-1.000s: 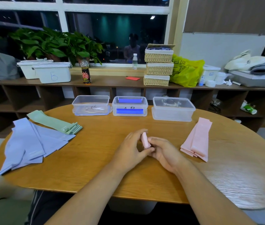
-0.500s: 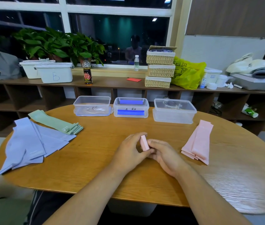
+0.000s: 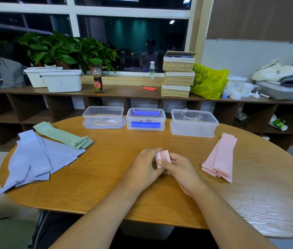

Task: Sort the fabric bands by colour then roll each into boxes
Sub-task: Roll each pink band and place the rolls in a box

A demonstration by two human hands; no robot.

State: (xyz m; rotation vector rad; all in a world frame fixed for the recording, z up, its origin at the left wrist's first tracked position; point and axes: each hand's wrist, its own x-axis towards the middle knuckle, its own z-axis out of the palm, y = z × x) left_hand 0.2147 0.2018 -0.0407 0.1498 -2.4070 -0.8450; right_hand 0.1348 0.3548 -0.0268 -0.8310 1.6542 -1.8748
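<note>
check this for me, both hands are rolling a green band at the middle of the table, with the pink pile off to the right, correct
Not quite: the band being rolled is pink, not green. The head view shows the left hand and right hand holding a pink band at the middle of the table. The green bands lie flat at the far left, and the pink pile is indeed to the right.

Indoor overhead light, even and fairly bright. Window (image 3: 142,42) dark, reflecting ceiling lamps. Glare patch on table (image 3: 275,200) at right. Wide-angle bending at edges; lower-left corner smeared; centre sharp.
</note>
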